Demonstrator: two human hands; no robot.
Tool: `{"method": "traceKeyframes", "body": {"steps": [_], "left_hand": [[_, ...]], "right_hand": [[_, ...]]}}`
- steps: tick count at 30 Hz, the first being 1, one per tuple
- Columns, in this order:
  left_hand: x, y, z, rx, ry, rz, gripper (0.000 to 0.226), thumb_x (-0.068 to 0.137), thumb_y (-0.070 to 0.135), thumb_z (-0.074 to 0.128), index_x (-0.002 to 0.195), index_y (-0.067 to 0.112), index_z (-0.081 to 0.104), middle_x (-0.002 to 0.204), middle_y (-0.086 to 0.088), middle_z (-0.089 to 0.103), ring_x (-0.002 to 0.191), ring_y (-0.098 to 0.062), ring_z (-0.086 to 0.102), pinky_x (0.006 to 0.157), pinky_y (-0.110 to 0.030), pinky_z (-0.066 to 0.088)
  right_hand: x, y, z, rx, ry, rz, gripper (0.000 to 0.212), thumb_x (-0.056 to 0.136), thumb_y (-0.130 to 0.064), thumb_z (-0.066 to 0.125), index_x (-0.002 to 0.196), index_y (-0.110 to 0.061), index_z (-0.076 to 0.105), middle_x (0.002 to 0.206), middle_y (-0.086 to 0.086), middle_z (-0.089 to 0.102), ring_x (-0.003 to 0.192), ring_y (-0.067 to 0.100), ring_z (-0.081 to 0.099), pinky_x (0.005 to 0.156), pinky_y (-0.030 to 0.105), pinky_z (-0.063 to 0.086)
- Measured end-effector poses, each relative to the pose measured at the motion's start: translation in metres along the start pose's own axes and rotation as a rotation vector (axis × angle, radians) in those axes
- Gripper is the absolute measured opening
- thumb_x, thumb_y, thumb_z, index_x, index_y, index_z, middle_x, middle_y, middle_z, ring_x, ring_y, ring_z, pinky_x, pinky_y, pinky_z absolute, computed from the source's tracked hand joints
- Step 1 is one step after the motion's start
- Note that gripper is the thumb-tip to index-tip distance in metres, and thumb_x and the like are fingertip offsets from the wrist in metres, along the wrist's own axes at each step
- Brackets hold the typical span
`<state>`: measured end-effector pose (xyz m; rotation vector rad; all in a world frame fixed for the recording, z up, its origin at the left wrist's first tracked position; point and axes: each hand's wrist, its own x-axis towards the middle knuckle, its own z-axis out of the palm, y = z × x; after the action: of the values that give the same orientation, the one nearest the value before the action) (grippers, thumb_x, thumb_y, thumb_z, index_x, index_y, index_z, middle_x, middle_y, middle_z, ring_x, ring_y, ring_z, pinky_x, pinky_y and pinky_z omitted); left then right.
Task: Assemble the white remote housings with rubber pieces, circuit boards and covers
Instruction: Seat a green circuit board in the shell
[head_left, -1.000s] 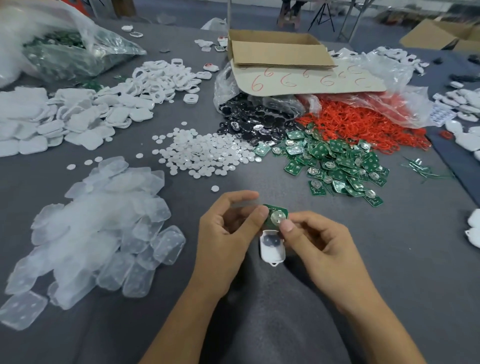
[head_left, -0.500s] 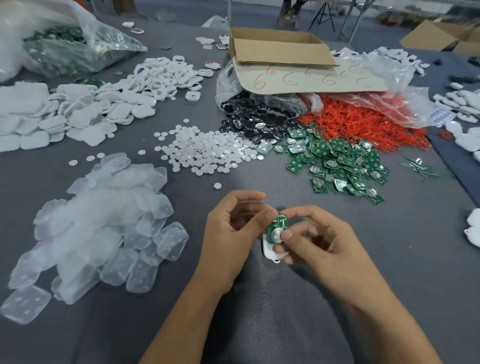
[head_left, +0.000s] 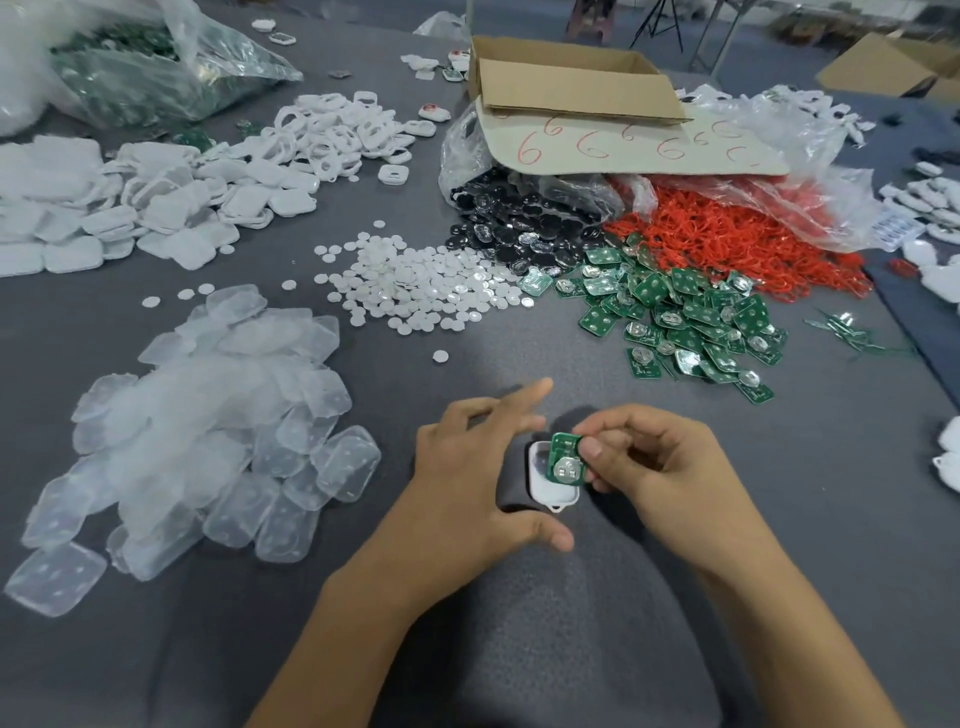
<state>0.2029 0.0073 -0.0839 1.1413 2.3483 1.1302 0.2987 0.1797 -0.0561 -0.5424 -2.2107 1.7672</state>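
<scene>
- While a green circuit board (head_left: 565, 459) sits tilted over the open white remote housing (head_left: 540, 480), the person's right hand (head_left: 660, 467) pinches the board's right edge between thumb and fingertips, its round metal battery clip facing up.
- Left hand (head_left: 467, 478) hovers beside the housing with fingers spread and thumb out below it; it grips nothing, though whether the palm edge touches the shell cannot be told.
- Housing rests on the grey cloth-covered table (head_left: 779, 545), close to the near edge, loop end toward the person.
- Risk, as judged from this frame: the board is canted, one side low in the shell and one side high, so pressing down now could jam it against the housing wall or seat it crooked.
- With the left hand off the shell, a downward push could also slide or flip the housing on the cloth.
- A loosened pinch could drop the board onto the table, away from the shell.
- Supplies lie well apart from the hands: translucent rubber pieces (head_left: 208, 415) at left, white housing covers (head_left: 156, 208) beyond them, white discs (head_left: 415, 286), loose circuit boards (head_left: 691, 322) and red loops (head_left: 737, 244) at upper right.
- Only legible writing: several red handwritten "6" marks on the flap of the cardboard box (head_left: 623, 145); print on the board in hand is too small to read, and no brand shows.
</scene>
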Motion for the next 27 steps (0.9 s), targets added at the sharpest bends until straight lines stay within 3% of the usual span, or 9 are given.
{"method": "traceKeyframes", "body": {"steps": [5,11,15,19,27], "left_hand": [[0.002,-0.005,0.007,0.002,0.097,0.002,0.114,0.060,0.060,0.087,0.152,0.055,0.020,0.125,0.033,0.059,0.137,-0.003,0.033,0.114,-0.020,0.013],[0.002,-0.007,0.008,-0.002,0.105,-0.017,0.112,0.058,0.062,0.086,0.150,0.057,0.022,0.122,0.032,0.061,0.135,-0.004,0.037,0.111,-0.016,0.014],[0.001,-0.005,0.006,0.003,0.114,-0.010,0.107,0.059,0.060,0.087,0.147,0.055,0.027,0.119,0.032,0.062,0.132,0.001,0.038,0.108,-0.010,0.012],[0.001,-0.003,0.005,0.001,0.129,-0.001,0.104,0.060,0.058,0.088,0.147,0.052,0.031,0.116,0.031,0.063,0.129,0.007,0.038,0.107,-0.009,0.012],[0.000,-0.002,0.004,-0.007,0.128,-0.010,0.101,0.059,0.056,0.089,0.145,0.049,0.037,0.114,0.031,0.063,0.126,0.013,0.035,0.107,-0.010,0.015]], "right_hand": [[0.004,0.002,0.004,-0.065,0.000,0.026,0.022,0.089,0.005,0.068,0.083,-0.015,0.075,0.069,0.002,0.069,0.061,0.012,0.059,0.061,0.020,0.051],[0.003,0.002,0.008,-0.246,0.057,0.006,0.018,0.085,-0.008,0.076,0.084,-0.025,0.078,0.079,-0.004,0.073,0.075,0.022,0.068,0.075,0.036,0.056],[-0.004,0.003,0.011,-0.354,0.087,-0.059,0.024,0.083,-0.013,0.080,0.093,-0.034,0.077,0.083,-0.007,0.070,0.073,0.010,0.067,0.074,0.027,0.056],[-0.012,0.003,0.005,-0.477,0.010,-0.204,0.026,0.079,-0.015,0.083,0.097,-0.033,0.077,0.087,-0.013,0.065,0.077,0.010,0.066,0.069,0.013,0.048],[-0.014,0.006,0.008,-0.643,-0.026,-0.354,0.017,0.080,-0.008,0.081,0.091,-0.019,0.073,0.093,-0.010,0.061,0.079,0.006,0.060,0.073,0.020,0.049]]}}
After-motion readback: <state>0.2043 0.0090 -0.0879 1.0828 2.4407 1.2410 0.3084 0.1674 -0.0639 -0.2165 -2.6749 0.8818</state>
